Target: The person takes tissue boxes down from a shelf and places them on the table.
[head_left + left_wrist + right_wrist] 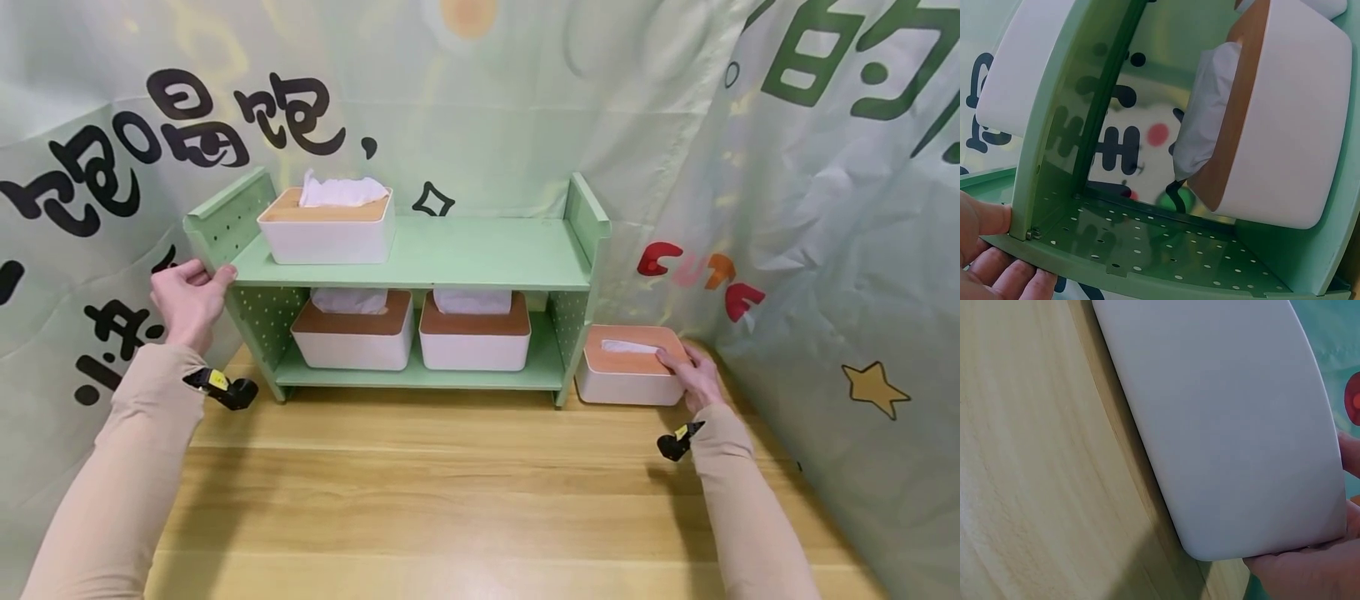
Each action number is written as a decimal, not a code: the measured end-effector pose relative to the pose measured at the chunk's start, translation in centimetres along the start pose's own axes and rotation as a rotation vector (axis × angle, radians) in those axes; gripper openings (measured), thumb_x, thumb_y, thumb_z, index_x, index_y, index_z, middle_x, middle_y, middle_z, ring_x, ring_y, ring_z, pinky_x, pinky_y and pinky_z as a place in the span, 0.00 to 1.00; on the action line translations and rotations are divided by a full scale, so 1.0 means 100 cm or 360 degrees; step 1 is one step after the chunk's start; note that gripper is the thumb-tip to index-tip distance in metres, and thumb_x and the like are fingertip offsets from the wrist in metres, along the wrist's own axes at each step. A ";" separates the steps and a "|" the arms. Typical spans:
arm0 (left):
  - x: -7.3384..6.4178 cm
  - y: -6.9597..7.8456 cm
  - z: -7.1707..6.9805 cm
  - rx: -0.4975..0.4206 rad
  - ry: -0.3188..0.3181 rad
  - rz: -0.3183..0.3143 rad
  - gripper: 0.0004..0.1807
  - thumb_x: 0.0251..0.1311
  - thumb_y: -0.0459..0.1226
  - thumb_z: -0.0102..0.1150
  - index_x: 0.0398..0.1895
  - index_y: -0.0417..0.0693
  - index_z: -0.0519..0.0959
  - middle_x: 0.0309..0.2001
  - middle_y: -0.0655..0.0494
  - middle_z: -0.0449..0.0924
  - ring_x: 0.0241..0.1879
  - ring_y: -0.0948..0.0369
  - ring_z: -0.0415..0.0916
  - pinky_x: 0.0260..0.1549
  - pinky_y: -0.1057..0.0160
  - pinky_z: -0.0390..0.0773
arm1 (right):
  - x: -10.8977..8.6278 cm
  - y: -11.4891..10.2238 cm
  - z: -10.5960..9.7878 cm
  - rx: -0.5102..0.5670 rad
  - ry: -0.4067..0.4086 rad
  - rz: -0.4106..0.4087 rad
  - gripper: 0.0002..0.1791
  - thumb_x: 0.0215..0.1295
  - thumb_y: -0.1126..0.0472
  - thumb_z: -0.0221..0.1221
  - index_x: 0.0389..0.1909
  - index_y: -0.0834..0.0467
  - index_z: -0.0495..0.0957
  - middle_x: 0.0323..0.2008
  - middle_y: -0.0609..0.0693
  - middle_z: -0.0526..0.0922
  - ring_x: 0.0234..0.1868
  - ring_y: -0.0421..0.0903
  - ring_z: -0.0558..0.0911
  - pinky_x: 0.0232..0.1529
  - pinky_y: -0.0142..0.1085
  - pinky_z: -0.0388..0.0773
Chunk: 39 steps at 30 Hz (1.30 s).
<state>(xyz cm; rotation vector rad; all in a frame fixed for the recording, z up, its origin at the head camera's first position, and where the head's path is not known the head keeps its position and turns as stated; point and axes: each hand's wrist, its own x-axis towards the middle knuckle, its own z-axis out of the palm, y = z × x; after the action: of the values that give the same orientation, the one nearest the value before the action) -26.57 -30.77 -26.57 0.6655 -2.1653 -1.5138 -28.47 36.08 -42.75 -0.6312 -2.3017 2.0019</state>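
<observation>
At the left side of a green two-tier shelf [487,250], my left hand [191,302] grips the side panel, with the thumb on the front edge of the upper board. The left wrist view shows that thumb [988,215] on the green edge and the fingers around the panel's outside. My right hand [697,379] holds the right end of a white tissue box [626,387] with a wood-coloured lid, standing beside the shelf. In the right wrist view the white wall of this box [1222,425] fills the middle, fingers and thumb at its end.
One tissue box [330,242] stands on the upper board at left. Below are two more, a left box [352,350] and a middle box [474,350]. The wooden table [450,492] stretches in front. Printed cloth [825,250] hangs close behind and at both sides.
</observation>
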 end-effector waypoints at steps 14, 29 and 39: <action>0.000 -0.001 -0.001 -0.0009 0.0014 0.0008 0.30 0.65 0.44 0.64 0.70 0.52 0.70 0.61 0.54 0.77 0.27 0.85 0.73 0.36 0.88 0.76 | 0.000 -0.001 0.002 0.0035 0.0029 -0.0017 0.45 0.71 0.50 0.58 0.81 0.53 0.44 0.80 0.57 0.51 0.62 0.40 0.69 0.64 0.28 0.70; 0.000 -0.001 0.000 0.0068 0.0024 0.0057 0.29 0.65 0.44 0.63 0.69 0.52 0.71 0.63 0.49 0.76 0.28 0.85 0.73 0.38 0.86 0.77 | -0.002 0.007 0.003 -0.0103 0.0147 -0.0068 0.47 0.71 0.42 0.56 0.81 0.55 0.44 0.82 0.60 0.44 0.78 0.57 0.53 0.81 0.49 0.54; 0.000 -0.001 0.000 0.0065 0.0007 0.0070 0.30 0.67 0.44 0.61 0.71 0.52 0.69 0.67 0.45 0.73 0.32 0.84 0.73 0.47 0.82 0.80 | -0.009 0.013 0.005 0.0092 0.0432 -0.0225 0.54 0.64 0.41 0.63 0.81 0.57 0.43 0.81 0.61 0.44 0.81 0.57 0.45 0.84 0.46 0.46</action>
<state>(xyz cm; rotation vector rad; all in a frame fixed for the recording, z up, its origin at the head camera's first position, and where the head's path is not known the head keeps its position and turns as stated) -26.55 -30.80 -26.62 0.6298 -2.1988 -1.4480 -27.40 35.42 -43.83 -0.6691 -2.0637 1.7894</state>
